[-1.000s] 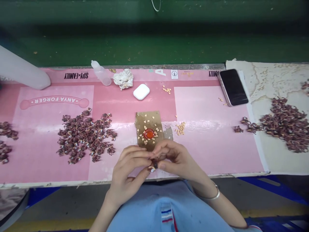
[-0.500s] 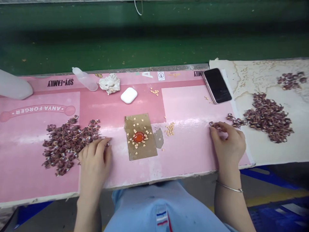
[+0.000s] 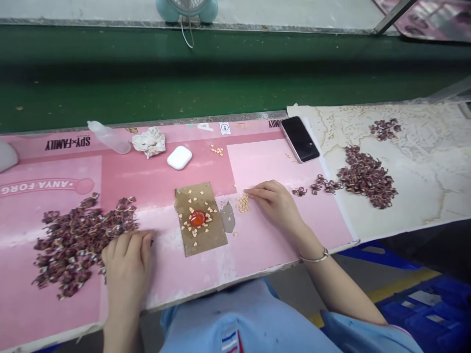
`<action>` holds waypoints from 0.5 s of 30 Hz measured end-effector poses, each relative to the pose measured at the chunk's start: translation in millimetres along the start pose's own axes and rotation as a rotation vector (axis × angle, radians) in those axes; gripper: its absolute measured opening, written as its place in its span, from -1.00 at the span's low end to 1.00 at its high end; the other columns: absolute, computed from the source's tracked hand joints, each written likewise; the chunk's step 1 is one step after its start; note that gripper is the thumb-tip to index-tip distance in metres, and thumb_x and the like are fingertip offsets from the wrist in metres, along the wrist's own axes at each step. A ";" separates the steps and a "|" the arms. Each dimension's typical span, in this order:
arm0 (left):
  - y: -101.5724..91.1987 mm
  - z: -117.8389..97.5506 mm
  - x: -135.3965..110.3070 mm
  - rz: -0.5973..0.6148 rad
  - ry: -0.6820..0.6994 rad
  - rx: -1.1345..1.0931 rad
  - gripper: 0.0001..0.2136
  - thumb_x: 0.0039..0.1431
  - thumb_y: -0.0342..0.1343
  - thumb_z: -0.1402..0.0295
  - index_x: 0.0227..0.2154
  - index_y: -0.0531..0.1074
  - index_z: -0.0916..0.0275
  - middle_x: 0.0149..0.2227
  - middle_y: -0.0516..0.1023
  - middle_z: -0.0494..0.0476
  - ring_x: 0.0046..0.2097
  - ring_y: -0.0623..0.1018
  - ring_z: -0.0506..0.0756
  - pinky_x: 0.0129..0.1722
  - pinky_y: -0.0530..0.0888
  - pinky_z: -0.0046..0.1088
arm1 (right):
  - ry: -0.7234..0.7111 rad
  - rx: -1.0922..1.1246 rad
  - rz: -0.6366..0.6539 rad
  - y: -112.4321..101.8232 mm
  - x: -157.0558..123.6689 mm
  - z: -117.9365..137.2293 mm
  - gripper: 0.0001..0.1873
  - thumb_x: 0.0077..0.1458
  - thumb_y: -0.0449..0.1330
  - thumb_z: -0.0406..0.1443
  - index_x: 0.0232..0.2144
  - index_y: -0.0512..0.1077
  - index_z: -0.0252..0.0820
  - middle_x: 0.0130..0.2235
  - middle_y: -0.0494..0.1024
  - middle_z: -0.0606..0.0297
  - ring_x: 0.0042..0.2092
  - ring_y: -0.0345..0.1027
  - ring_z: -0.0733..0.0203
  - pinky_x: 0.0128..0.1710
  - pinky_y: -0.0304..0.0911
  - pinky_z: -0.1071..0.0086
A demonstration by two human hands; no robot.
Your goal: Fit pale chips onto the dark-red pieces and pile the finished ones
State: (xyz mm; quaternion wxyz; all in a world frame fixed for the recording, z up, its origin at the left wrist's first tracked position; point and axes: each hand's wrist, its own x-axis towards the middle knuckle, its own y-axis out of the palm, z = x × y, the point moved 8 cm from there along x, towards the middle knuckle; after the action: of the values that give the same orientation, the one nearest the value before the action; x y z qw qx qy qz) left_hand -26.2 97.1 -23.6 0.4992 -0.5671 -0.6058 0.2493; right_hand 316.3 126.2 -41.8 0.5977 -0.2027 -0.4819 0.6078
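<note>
My left hand (image 3: 127,257) rests at the right edge of a large pile of small maroon figure-like pieces (image 3: 73,240). Its fingers are curled, and a bit of a small dark piece shows at the fingertips. Over a little heap of cream-coloured chips (image 3: 243,204), my right hand (image 3: 274,203) has its thumb and fingers pressed together at the tips; what they pinch is too small to make out. Between the hands lies a brown card (image 3: 202,247) with a round dab of orange-red liquid (image 3: 197,218) and several cream chips around it.
A phone (image 3: 300,138), white case (image 3: 179,158), crumpled white wad (image 3: 149,142) and translucent squeeze bottle (image 3: 109,137) lie along the back. More maroon pieces (image 3: 368,176) sit on the stained sheet at right. A single maroon piece (image 3: 300,191) lies right of my right hand.
My right hand has left a maroon piece on the pink mat and moved left to the cream chips. My left hand stays by its pile. The view has shifted upward and right.
</note>
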 end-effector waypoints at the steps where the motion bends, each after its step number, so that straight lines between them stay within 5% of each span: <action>1: -3.8 0.0 -1.1 -0.015 -0.013 -0.027 -0.76 0.40 -0.03 0.26 -0.39 0.44 0.12 -0.39 0.52 0.14 -0.32 0.44 0.22 -0.26 0.24 -0.26 | -0.015 -0.007 0.014 1.3 2.4 -1.7 -0.80 0.33 0.20 -0.32 -0.18 0.65 -0.04 -0.30 0.62 0.25 -0.25 0.45 0.15 -0.25 0.39 0.25; 7: -16.2 0.1 -6.6 0.008 -0.103 -0.219 -0.79 0.40 -0.02 0.32 -0.38 0.42 0.11 -0.50 0.53 -0.03 -0.48 0.51 0.06 -0.46 0.34 -0.42 | -0.158 -0.104 0.066 0.3 12.6 12.4 -0.83 0.34 0.20 -0.32 -0.25 0.61 -0.12 -0.30 0.64 0.25 -0.27 0.45 0.16 -0.26 0.35 0.29; 15: -5.5 -35.2 -8.3 0.127 -0.077 -0.437 -0.85 0.32 0.08 0.32 -0.35 0.51 0.15 -0.48 0.60 -0.05 -0.51 0.56 -0.01 -0.45 0.47 -0.60 | -0.217 -0.296 0.058 0.2 6.1 26.0 -0.73 0.36 0.05 -0.48 -0.23 0.54 -0.23 -0.28 0.61 0.16 -0.25 0.44 0.15 -0.27 0.33 0.33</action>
State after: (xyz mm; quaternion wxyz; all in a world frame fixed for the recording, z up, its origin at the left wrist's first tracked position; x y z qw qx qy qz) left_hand 1.5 78.7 -8.3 0.3243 -0.6886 -0.6273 0.1647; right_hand 293.6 122.9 -28.2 0.4882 -0.2354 -0.6217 0.5654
